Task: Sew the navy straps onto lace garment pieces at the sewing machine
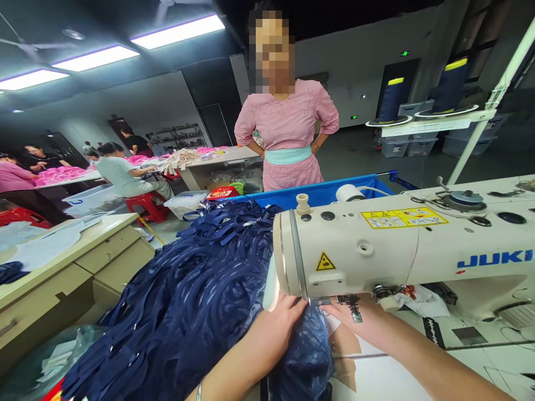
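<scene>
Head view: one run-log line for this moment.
left hand on navy fabric | right hand at its edge | sewing machine partly hides fingers | navy pile left of machine | person in pink standing opposite | grip unclear

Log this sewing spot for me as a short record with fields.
machine: white JUKI sewing machine
left hand: on navy lace fabric beneath the machine head, left hand; fingertips partly hidden
right hand: right hand at the fabric's right side, partly behind machine parts
left of machine: large heap of navy garments
thread: two navy cones on the stand
across: standing person in pink, hands at waist
</scene>
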`<state>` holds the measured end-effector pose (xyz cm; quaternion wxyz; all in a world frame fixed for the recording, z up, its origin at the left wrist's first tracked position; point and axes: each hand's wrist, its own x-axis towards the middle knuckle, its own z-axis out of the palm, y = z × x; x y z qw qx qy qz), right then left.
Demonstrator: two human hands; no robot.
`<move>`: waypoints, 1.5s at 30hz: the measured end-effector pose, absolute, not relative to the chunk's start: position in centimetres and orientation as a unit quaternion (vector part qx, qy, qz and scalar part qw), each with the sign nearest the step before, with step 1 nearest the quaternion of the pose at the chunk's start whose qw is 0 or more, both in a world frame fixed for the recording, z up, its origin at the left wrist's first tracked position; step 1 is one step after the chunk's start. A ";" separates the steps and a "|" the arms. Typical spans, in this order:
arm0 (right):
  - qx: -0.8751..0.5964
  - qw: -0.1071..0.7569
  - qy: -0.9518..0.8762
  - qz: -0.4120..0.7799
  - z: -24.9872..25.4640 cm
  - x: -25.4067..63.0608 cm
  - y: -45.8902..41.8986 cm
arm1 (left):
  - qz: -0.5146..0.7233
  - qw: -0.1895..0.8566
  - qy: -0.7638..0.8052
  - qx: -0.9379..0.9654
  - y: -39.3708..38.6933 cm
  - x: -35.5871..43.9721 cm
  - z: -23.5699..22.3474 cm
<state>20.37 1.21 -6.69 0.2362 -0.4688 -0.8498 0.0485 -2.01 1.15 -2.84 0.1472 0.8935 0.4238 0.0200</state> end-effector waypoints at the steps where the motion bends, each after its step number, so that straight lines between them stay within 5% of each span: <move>1: -0.470 0.238 -0.848 0.054 -6.8 20.4 1.2 | 0.018 0.145 0.425 0.893 1.1 -2.0 -2.8; 45: -0.464 0.268 -0.838 0.104 -6.2 20.7 1.1 | 0.011 0.107 0.431 0.896 0.6 -1.4 -3.3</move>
